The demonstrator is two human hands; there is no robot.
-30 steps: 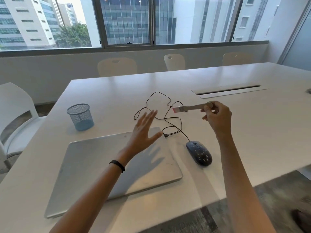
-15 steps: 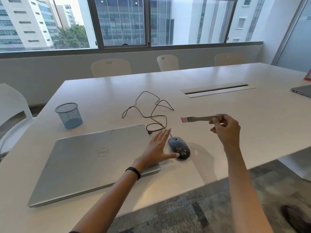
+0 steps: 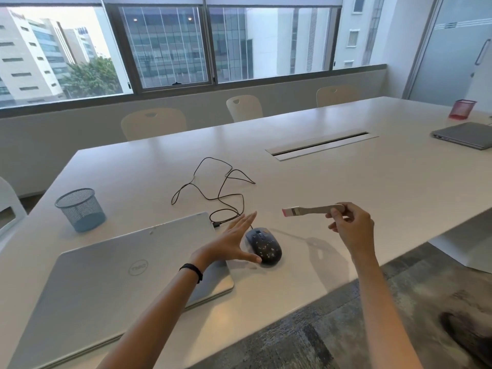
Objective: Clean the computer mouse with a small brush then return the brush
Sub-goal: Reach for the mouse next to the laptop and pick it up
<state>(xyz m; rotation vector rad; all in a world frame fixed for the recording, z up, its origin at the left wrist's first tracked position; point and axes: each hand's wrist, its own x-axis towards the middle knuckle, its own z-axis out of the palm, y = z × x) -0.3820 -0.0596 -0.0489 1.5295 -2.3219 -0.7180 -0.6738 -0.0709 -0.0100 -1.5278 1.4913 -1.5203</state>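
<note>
A dark speckled computer mouse [image 3: 265,245] lies on the white table [image 3: 346,182], just right of a closed silver laptop [image 3: 119,275]. Its black cable [image 3: 221,187] loops away behind it. My left hand [image 3: 234,242] is open with fingers spread, right beside the mouse's left side, thumb tip at its near edge. My right hand [image 3: 351,226] hovers above the table to the right of the mouse and pinches the handle end of a small flat brush [image 3: 311,209]. The brush points left, with its pink bristle tip in the air above and right of the mouse.
A blue mesh cup [image 3: 80,209] stands at the left of the table. A cable slot [image 3: 319,145] runs across the middle. Far right sit a second closed laptop [image 3: 463,134] and a red mesh cup [image 3: 462,109]. Chairs line the far side. The table's near edge runs diagonally below my arms.
My left hand has come down from above the laptop to the mouse's left side. My right hand with the brush has lowered slightly. The view has shifted left to right.
</note>
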